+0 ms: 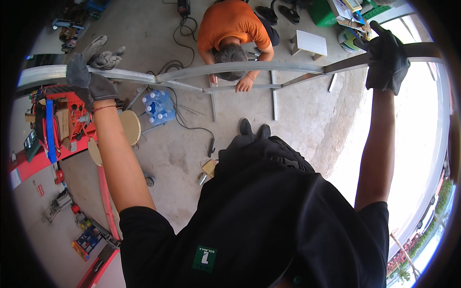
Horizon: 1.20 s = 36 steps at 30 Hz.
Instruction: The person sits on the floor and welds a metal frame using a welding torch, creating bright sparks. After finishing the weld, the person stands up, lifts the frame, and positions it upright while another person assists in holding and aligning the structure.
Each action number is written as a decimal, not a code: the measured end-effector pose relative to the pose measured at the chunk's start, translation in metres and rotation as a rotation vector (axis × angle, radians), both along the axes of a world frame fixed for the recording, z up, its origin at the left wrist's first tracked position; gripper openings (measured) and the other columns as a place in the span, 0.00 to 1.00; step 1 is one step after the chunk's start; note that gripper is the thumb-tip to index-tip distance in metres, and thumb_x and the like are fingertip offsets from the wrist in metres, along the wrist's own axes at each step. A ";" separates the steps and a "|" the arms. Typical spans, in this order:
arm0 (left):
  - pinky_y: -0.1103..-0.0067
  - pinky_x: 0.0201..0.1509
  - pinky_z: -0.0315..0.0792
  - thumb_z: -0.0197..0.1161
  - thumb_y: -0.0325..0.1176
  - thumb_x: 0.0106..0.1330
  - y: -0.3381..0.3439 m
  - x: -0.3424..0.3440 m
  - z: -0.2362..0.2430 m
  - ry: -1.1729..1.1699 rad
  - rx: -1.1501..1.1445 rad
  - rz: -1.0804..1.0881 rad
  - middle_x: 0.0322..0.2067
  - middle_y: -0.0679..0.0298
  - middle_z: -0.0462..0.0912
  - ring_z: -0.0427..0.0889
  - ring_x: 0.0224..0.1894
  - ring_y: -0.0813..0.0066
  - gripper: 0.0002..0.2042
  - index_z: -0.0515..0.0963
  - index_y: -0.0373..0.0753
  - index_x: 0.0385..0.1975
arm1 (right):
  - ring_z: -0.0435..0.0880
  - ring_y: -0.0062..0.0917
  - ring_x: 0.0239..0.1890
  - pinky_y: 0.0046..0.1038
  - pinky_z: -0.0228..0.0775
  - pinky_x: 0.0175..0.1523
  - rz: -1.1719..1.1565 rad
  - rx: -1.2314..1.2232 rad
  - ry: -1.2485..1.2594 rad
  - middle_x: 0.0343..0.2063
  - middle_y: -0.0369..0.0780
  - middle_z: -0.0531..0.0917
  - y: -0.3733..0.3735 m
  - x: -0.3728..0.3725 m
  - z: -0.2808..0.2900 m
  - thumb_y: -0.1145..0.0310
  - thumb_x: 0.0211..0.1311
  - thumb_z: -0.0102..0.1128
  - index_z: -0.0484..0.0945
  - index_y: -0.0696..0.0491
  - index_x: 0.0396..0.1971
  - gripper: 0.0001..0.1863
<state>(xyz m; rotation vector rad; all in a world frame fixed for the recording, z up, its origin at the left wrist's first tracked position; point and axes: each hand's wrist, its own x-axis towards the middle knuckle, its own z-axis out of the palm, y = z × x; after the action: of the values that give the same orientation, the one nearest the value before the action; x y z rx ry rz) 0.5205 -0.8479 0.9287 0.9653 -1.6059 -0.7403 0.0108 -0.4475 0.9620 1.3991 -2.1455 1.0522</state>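
Observation:
A long metal frame of square tubes [288,66] spans the view from left to right at chest height. My left hand [89,84], in a dark grey work glove, is closed around its left end. On the right, my right hand [388,62], in a black glove, grips the darker tube, with some fingers sticking out past it. A grey glove shape [106,58] shows just beyond my left hand; whether a hand is in it, I cannot tell. Across the frame a co-worker in an orange shirt [233,21] bends down, a bare hand [244,84] by the lower crossbar.
Shrink-wrapped blue-capped bottles [159,106] and a round stool [129,127] stand on the left. A black cable [187,126] runs across the concrete floor. A red tool rack [72,115] lines the left side. A small white bench [309,43] is at the back right.

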 end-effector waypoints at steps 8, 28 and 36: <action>0.72 0.44 0.83 0.49 0.39 0.77 0.035 -0.025 0.020 -0.020 -0.071 -0.066 0.40 0.47 0.87 0.85 0.35 0.61 0.22 0.80 0.24 0.51 | 0.77 0.19 0.26 0.23 0.70 0.34 -0.019 0.046 0.054 0.22 0.32 0.77 -0.001 0.002 0.002 0.80 0.57 0.59 0.87 0.49 0.53 0.24; 0.70 0.53 0.77 0.57 0.34 0.77 -0.026 -0.001 -0.011 -0.214 -0.358 -0.011 0.38 0.53 0.83 0.84 0.44 0.61 0.12 0.81 0.29 0.42 | 0.75 0.13 0.24 0.19 0.68 0.30 0.035 -0.185 -0.378 0.23 0.31 0.77 -0.010 -0.008 -0.007 0.68 0.70 0.55 0.88 0.55 0.52 0.17; 0.72 0.50 0.79 0.52 0.34 0.79 -0.040 0.014 -0.023 0.138 0.053 -0.156 0.37 0.52 0.84 0.84 0.38 0.64 0.15 0.82 0.27 0.42 | 0.73 0.16 0.22 0.22 0.66 0.28 -0.012 -0.175 -0.402 0.20 0.31 0.76 -0.017 -0.002 -0.005 0.68 0.70 0.53 0.87 0.52 0.52 0.18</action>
<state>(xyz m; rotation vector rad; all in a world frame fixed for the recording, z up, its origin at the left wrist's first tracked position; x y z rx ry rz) 0.5343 -0.8881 0.9059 0.8148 -1.5593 -0.9405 0.0084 -0.4640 0.9567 1.1689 -2.2535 1.5856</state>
